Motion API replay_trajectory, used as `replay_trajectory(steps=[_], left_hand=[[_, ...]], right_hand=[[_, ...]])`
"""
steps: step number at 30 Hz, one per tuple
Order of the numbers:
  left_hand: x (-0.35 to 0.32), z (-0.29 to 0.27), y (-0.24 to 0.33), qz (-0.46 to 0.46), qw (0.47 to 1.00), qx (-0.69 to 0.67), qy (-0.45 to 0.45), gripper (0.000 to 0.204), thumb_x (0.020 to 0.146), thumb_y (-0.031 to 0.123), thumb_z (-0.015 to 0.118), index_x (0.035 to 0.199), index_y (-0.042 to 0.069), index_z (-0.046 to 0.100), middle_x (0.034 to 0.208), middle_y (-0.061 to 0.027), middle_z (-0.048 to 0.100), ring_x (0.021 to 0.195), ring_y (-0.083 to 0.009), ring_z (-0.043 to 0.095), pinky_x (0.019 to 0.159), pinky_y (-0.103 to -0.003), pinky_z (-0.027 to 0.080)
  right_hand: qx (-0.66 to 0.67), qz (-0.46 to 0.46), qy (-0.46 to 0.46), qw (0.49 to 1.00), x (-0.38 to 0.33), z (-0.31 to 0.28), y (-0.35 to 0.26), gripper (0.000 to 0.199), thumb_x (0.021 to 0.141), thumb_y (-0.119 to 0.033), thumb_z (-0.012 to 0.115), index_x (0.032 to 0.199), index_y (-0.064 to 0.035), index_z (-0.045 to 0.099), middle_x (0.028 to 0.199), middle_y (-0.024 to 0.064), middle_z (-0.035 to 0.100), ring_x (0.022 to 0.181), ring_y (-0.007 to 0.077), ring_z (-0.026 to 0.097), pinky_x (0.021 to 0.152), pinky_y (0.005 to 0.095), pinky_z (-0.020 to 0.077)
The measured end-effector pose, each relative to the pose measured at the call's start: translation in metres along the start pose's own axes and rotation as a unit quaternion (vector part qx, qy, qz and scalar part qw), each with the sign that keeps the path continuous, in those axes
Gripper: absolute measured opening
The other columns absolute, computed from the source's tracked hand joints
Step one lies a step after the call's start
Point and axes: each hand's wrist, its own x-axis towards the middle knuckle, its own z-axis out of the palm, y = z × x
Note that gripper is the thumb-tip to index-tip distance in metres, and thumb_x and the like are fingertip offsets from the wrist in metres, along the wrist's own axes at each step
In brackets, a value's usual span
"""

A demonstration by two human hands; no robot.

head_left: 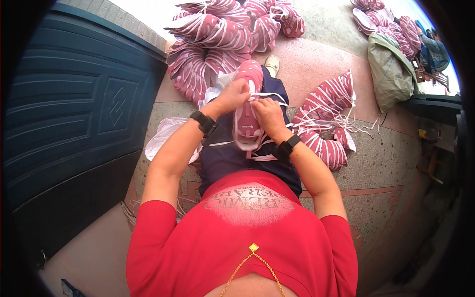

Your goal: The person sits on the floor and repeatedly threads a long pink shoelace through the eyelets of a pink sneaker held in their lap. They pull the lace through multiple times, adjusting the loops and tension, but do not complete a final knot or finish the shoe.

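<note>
Across my lap, on dark blue trousers, lies a pink shoe upper (249, 127) with white trim, its toe end pointing away from me. A white shoelace (271, 94) runs through its eyelets and loops out to the right. My left hand (232, 94) is closed at the left side of the lacing, its fingertips pinching the lace. Opposite it, my right hand (270, 116) has bent fingers closed on the upper's right edge, close to the lace. The exact grip of the right fingertips is partly hidden. Both wrists carry black bands.
Stacked pink uppers (213, 37) form a large heap ahead. A row of laced uppers (324, 106) lies on the floor at right, laces trailing. Farther right stand a grey-green sack (391, 72) and more uppers (383, 22). A dark blue door (84, 99) flanks my left.
</note>
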Motion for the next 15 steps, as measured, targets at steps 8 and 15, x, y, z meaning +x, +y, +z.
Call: replay_trajectory(steps=[8,15], left_hand=[[-0.005,-0.024,0.021,-0.189,0.921,-0.339,-0.029,0.035,0.077,0.009,0.072,0.104,0.005,0.051,0.083,-0.0056,0.063,0.068,-0.0080,0.059,0.044,-0.020,0.039],[0.015,0.002,0.028,-0.231,0.933,-0.272,-0.048,0.015,0.074,0.008,0.072,0.079,0.002,0.059,0.068,-0.0061,0.060,0.058,-0.0110,0.055,0.042,-0.023,0.036]], right_hand=[[-0.067,-0.139,-0.022,0.988,0.031,-0.022,-0.007,0.010,0.076,-0.007,0.055,0.084,-0.0056,0.060,0.093,0.0082,0.057,0.088,0.0239,0.055,0.080,0.0372,0.0404],[0.279,-0.018,0.303,0.911,0.050,-0.282,0.010,0.011,0.091,-0.006,0.044,0.092,-0.0035,0.055,0.074,0.0061,0.054,0.058,0.0189,0.050,0.057,0.0313,0.0440]])
